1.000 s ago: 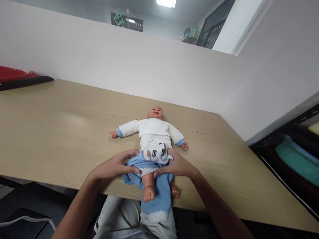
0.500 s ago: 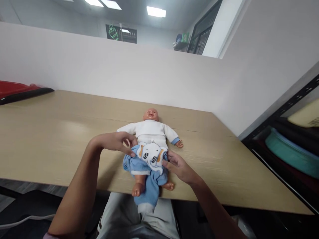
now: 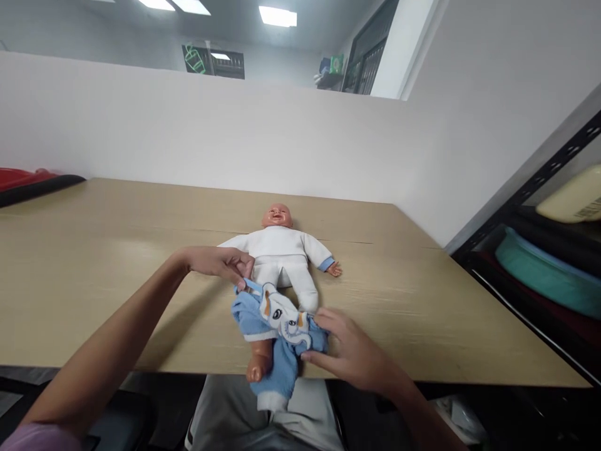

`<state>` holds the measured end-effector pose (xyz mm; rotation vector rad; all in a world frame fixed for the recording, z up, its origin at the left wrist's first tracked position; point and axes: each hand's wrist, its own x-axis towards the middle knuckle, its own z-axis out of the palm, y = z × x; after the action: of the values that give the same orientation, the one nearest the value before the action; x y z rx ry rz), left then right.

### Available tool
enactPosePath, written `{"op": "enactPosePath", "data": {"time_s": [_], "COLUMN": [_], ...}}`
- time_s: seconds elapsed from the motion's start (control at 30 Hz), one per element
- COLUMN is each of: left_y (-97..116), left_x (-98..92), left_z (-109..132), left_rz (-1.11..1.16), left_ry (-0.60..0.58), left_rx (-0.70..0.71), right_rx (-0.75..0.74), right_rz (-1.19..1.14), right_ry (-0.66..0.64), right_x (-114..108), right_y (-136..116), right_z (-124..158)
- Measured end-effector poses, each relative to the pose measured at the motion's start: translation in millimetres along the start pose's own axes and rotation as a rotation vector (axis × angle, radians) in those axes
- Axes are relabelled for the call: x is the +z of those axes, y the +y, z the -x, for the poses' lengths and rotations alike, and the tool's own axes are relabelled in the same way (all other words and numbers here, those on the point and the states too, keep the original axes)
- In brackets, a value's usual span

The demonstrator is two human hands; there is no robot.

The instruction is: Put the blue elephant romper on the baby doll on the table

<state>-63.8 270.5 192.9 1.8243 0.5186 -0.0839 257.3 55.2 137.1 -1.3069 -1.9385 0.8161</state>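
A baby doll (image 3: 277, 241) in a white top with blue cuffs lies face up on the wooden table, its head toward the wall. Blue pants (image 3: 253, 313) with a white elephant face are bunched around its lower legs. One bare foot (image 3: 260, 363) sticks out below a cuff; the other foot is hidden. My left hand (image 3: 230, 264) pinches the waistband at the left side of the pants. At the right side, my right hand (image 3: 342, 344) grips the bunched blue cloth between thumb and fingers. One empty pant leg hangs over the table's front edge.
A red object (image 3: 23, 178) with a black edge lies at the far left of the table (image 3: 117, 213). At the right, a black rack (image 3: 530, 188) holds a teal basin (image 3: 544, 272) and a cream bottle (image 3: 573, 197).
My right hand has pulled the right side of the pants down toward the table's front edge, uncovering the doll's white-clad thighs and covering its right-side foot. The view has shifted slightly.
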Motion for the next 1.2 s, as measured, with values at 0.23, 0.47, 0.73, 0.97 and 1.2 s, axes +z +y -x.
{"op": "enactPosePath", "data": {"time_s": [0.23,0.47,0.73,0.97,1.2], "left_y": [45,45,27,23,15], "left_x": [62.6,97.3,94.1,90.5,90.4], "left_z": [-10,-51,-44,-43,-46], "left_rz": [-0.335,-0.244,-0.073,-0.058,-0.008], "left_ry": [0.264,0.209,0.219,0.130,-0.009], "left_rx": [0.160,0.164,0.221,0.056,0.161], "right_rx": [-0.023,0.122,0.049,0.232,0.234], "right_rz": [-0.110,-0.177,-0.051,-0.309,-0.103], "right_ry": [0.161,0.074,-0.173,-0.080,-0.383], "right_x": [15,9,-7,12,-9], "right_y": [12,-2,-14,-8,-18], "right_z": [-23,-33,-14,-28,-20]}}
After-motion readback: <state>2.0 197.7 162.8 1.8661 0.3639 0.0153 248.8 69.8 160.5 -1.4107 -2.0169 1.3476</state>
